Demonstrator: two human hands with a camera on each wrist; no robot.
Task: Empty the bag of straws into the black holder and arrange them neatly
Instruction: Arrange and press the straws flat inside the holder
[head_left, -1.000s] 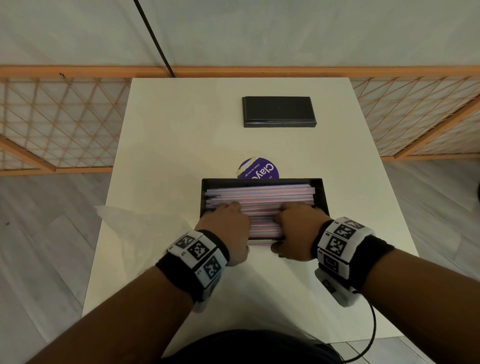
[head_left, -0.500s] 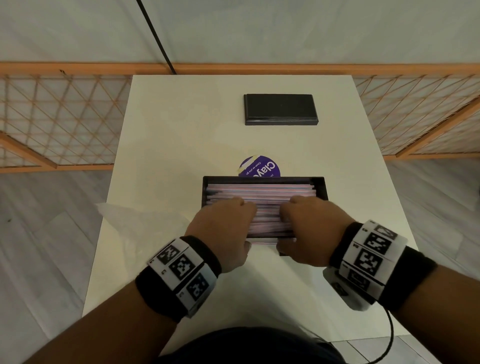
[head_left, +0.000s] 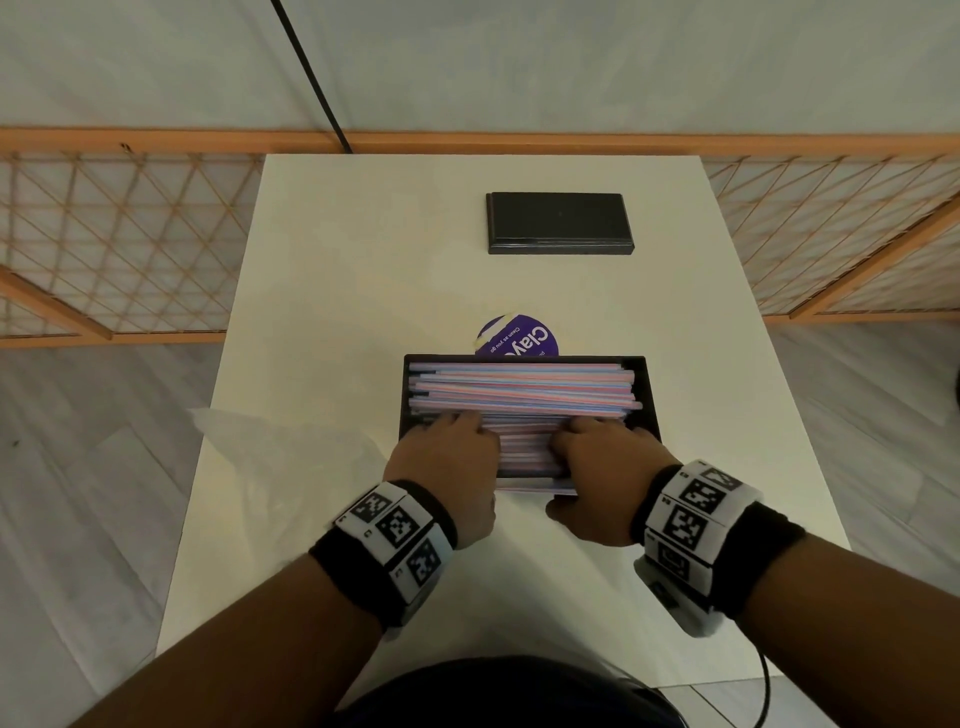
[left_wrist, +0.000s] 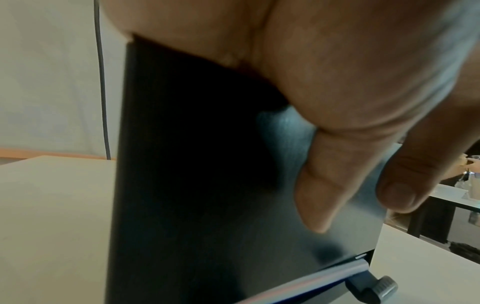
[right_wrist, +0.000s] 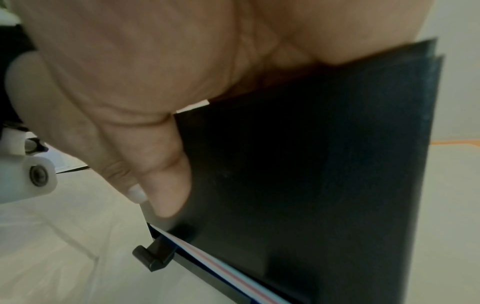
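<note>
At frame centre, my left hand and right hand gripped the black holder, thumbs on its near wall. Fingers curled over the rim onto the straws inside.

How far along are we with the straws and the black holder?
Done: the straws lie lengthwise inside the black holder, and the clear bag lies flat on the table to its left. In hand: the left hand and right hand press on the near straws, thumbs on the front wall. Left: a few straw ends jut unevenly at the right; the black lid lies apart.
</note>
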